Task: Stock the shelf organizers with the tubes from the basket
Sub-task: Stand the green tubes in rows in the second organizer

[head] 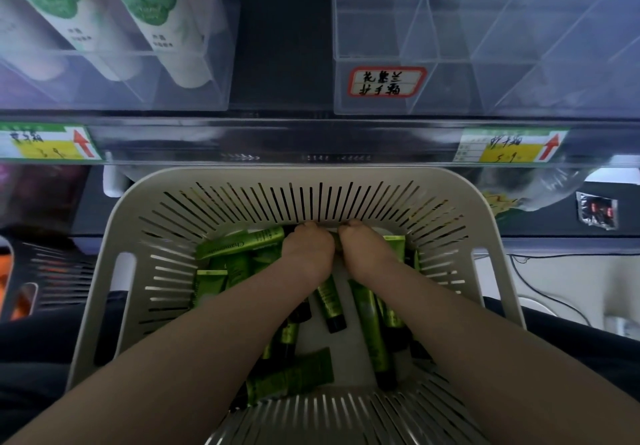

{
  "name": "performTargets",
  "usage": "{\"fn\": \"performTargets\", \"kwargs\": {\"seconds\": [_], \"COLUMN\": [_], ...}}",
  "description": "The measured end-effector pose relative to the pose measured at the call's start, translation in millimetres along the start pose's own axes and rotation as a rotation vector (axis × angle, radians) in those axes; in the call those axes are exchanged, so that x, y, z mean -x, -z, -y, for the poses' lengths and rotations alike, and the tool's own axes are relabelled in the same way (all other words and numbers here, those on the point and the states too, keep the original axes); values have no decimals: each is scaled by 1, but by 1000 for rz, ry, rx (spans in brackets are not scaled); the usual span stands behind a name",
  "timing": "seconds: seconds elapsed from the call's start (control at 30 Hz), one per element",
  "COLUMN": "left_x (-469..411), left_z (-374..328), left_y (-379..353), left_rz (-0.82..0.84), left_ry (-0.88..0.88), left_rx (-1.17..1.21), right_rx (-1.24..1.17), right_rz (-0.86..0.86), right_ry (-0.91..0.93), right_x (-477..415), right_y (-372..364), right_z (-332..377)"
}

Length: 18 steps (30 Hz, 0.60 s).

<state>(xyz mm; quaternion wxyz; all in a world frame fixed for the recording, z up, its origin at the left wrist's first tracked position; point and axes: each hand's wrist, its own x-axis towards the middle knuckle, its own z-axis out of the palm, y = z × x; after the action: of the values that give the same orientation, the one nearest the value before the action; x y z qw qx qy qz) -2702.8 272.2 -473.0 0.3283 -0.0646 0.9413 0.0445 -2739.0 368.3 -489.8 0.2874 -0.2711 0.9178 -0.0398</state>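
A white slotted basket point(138, 222) sits in front of me, below the shelf edge. Several green tubes with black caps point(294, 380) lie loose on its floor. Both my hands reach into its far end, side by side. My left hand point(306, 248) is curled over tubes there, next to a green tube point(242, 245) lying crosswise. My right hand point(363, 250) is curled down beside it, and a bit of green tube shows between the two hands. What each hand's fingers hold is hidden under the knuckles. A clear acrylic organizer point(450, 73) with divided compartments stands on the shelf above.
A second clear organizer point(214, 63) at the upper left holds white and green tubes point(156, 11). Price tags with red arrows point(45, 144) sit on the shelf rail. A lower dark shelf carries packets at the right point(597, 210). Cables lie on the floor at the right.
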Motion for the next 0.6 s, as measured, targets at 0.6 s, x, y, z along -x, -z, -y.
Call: {"fn": "performTargets", "kwargs": {"seconds": [0.6], "left_x": [11], "left_z": [11], "left_y": [12], "left_rz": [-52], "left_ry": [-85], "left_rx": [44], "right_rx": [-69], "right_rz": [-78], "right_ry": [31], "right_x": [6], "right_y": [-3], "right_z": [-3]}}
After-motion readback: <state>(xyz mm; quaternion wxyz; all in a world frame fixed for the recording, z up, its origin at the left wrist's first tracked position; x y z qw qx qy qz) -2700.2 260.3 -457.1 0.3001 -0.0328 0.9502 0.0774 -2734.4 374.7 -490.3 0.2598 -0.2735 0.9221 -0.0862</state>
